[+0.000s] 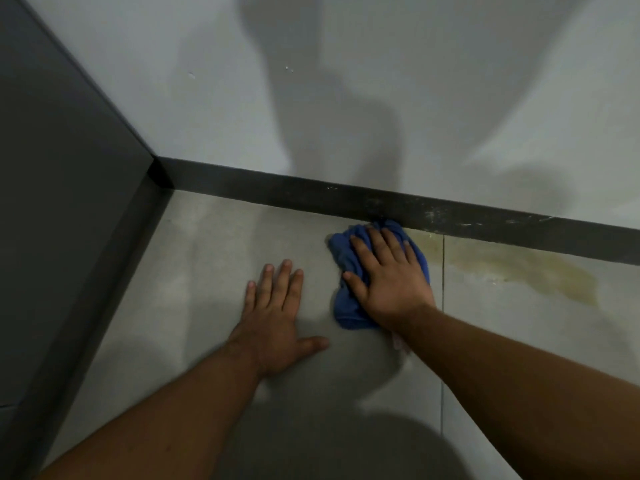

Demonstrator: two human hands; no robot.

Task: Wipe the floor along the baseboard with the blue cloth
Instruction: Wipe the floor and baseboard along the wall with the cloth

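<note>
A crumpled blue cloth [343, 249] lies on the grey tiled floor [207, 265], its far end touching the dark baseboard [277, 190]. My right hand [388, 275] presses flat on top of the cloth, fingers spread and pointing toward the baseboard. To the left of the cloth, my left hand [277, 317] rests palm-down on the bare floor, fingers apart, holding nothing. A yellowish stain [540, 271] spreads over the floor right of the cloth, along the baseboard.
A dark grey panel [62, 188] stands at the left and meets the baseboard in a corner. A pale wall [346, 98] rises above the baseboard. A tile joint [443, 341] runs toward me just right of my right hand.
</note>
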